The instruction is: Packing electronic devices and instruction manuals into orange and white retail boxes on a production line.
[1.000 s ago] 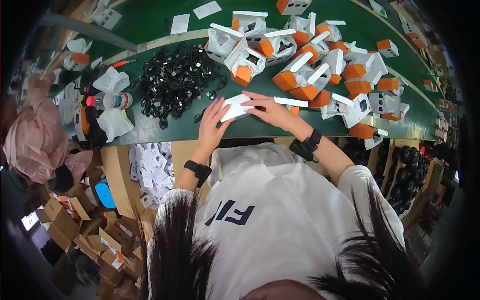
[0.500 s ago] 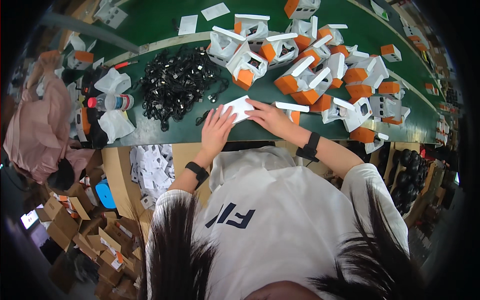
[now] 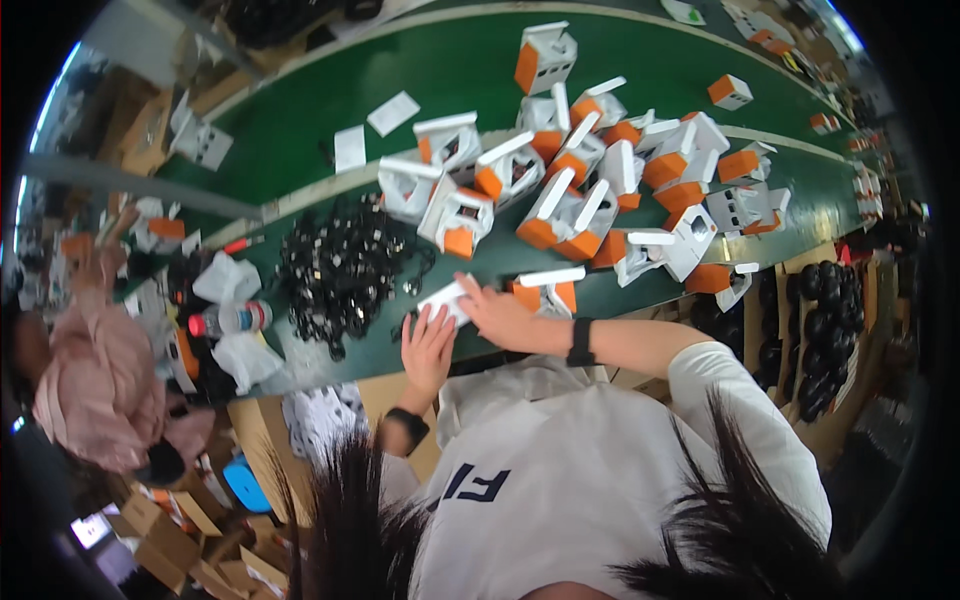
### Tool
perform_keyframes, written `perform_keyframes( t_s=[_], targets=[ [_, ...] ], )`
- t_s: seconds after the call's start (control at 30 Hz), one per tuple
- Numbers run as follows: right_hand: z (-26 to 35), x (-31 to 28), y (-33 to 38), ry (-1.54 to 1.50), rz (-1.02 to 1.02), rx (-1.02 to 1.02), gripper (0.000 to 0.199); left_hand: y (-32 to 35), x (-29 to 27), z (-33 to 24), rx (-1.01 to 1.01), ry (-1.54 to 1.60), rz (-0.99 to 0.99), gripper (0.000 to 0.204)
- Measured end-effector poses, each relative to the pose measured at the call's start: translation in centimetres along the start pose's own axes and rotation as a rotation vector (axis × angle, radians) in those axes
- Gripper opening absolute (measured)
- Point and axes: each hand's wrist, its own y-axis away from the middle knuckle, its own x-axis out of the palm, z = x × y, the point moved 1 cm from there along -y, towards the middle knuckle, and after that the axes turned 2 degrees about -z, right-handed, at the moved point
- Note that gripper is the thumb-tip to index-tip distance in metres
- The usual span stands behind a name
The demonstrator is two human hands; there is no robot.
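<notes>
A small white box [image 3: 446,298] is held at the near edge of the green table, between both my hands. My left hand [image 3: 427,352] comes from below with its fingers over the box's near left side. From the right, my right hand [image 3: 497,316] lays its fingers on the box's right end; the thumb side is partly hidden. Just left of the box is a heap of black cables [image 3: 335,270] with metal plugs. Close beyond my right hand sits an orange-and-white box [image 3: 545,293] with its white flap up.
Several open orange-and-white boxes [image 3: 468,218] with white bags inside crowd the table [image 3: 290,110] ahead and to the right. At left are a red-capped bottle [image 3: 240,317] and white plastic bags [image 3: 247,361]. A person in pink [image 3: 105,385] works farther left. Cartons [image 3: 160,535] stand below.
The view has tilted, so the table and hands appear lower. The white box shows a narrower face, and both hands stay on it.
</notes>
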Motion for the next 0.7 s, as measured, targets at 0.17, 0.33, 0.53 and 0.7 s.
perform_keyframes(
  t_s=[0.17,0.33,0.53,0.7],
  targets=[
    [-0.1,-0.2,-2.4,-0.033,-0.058,-0.004,0.048,-0.7,-2.2,-0.9,-0.079,0.218,0.024,0.043],
    [-2.6,-16.3,-2.8,-0.346,0.024,0.149,0.058,-3.3,-7.1,-1.4,-0.335,0.501,-0.378,0.048],
    [-19.1,-37.1,0.2,-0.32,-0.045,0.349,0.068,-6.5,-6.0,-1.6,-0.397,0.619,-0.295,0.037],
    [-38.0,-42.0,3.0,0.231,0.057,0.611,0.068,-10.0,-4.8,-6.2,-0.451,0.672,-0.064,0.034]
  ],
)
